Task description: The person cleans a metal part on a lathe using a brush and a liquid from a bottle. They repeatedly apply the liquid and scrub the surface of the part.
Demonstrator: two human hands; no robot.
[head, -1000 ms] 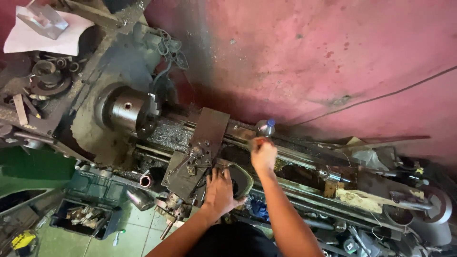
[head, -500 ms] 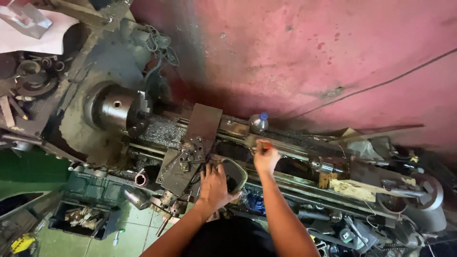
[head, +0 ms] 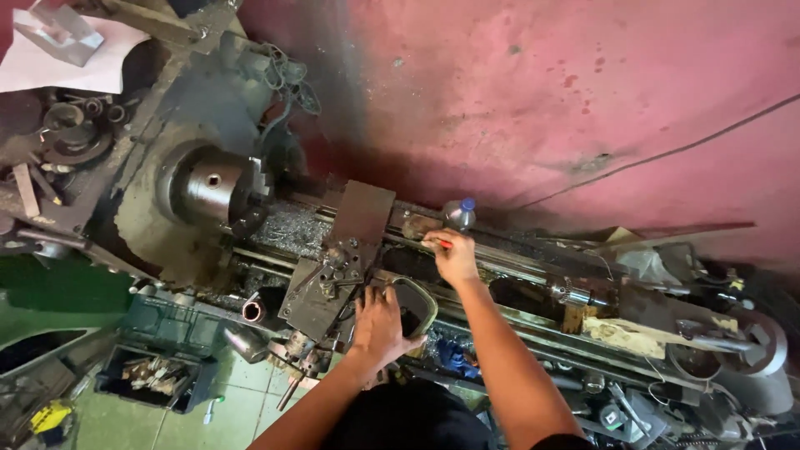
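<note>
left hand [head: 379, 323] flat on dark tray [head: 414, 306], fingers spread, no grip; right hand [head: 454, 257] pinching red-handled brush [head: 429, 237] just behind tray, near bottle [head: 459, 213]; swarf everywhere, could slice bare fingers imo

right hand [head: 454, 257]: red-handled tool mostly hidden in fist | left hand [head: 379, 325]: covers container [head: 417, 304] near side

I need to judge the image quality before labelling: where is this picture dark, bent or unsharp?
Head view: wide-lens distortion bows the lathe bed and the pink wall toward the edges; the wall beside the chuck lies in dark shadow; the chuck face shows a soft sheen; the left hand and right hand are fairly sharp; the clutter at lower right is dim and hard to read.
</note>
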